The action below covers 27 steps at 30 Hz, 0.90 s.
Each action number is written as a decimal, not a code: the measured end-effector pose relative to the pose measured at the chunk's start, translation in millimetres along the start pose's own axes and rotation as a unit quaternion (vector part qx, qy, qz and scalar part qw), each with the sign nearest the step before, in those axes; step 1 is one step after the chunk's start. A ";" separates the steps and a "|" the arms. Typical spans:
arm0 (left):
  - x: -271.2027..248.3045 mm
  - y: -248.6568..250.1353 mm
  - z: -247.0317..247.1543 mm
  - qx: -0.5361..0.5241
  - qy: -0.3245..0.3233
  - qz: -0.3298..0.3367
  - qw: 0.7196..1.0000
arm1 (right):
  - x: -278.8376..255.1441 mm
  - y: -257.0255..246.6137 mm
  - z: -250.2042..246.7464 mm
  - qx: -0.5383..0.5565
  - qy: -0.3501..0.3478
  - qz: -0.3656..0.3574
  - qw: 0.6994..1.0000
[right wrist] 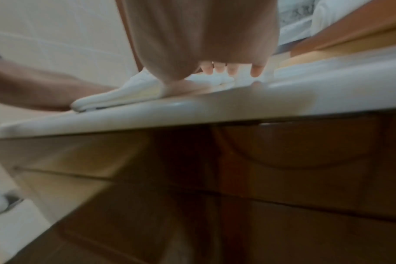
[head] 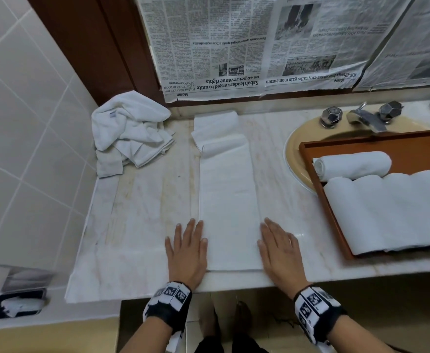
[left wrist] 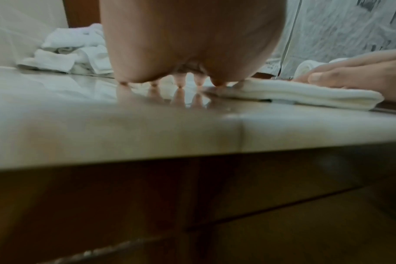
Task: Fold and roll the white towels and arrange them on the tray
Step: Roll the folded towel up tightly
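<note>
My left hand (head: 187,250) and right hand (head: 280,253) lie flat and open, flanking the folded towel (head: 229,200) at frame centre on the bench (head: 145,200), squaring it before rolling toward the tray (head: 336,225) at right

White tiled wall (head: 30,138), marble counter (head: 145,205), newspaper-covered mirror (head: 247,42), beige sink (head: 292,149)

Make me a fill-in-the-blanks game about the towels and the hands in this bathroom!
1. The long folded towel lies flat on the ____.
2. The rolled towels sit in a brown ____.
3. The left hand and right hand lie flat, one on each ____ of the long towel.
4. The pile of crumpled towels sits in the corner to the ____ of the long towel.

Missing words: counter; tray; side; left
</note>
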<state>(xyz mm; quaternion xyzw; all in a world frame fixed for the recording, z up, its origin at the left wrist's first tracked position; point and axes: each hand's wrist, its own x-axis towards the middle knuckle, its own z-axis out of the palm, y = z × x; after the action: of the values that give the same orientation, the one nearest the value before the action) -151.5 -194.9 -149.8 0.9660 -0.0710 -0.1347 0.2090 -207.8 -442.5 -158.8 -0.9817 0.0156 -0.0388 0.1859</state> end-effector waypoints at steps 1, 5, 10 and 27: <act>-7.1 -1.6 -1.3 -0.025 0.019 0.021 0.999 | -9.6 0.7 -1.1 0.005 0.016 -0.034 0.999; -27.4 -13.2 2.8 -0.050 0.055 0.151 0.986 | -33.6 1.7 -2.5 0.010 0.005 -0.166 0.986; -33.8 -22.5 0.3 -0.025 0.036 0.215 0.976 | -27.9 -6.0 -4.9 -0.044 0.004 -0.204 0.978; -29.2 5.9 -9.9 -0.058 -0.017 0.112 0.992 | -9.8 -9.6 -25.7 0.087 -0.114 -0.072 0.987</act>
<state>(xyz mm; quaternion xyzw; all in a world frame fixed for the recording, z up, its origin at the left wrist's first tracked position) -176.9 -190.8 -131.9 0.9355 -0.1747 -0.1310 0.2777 -219.5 -442.5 -132.1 -0.9584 -0.0801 0.0590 0.2676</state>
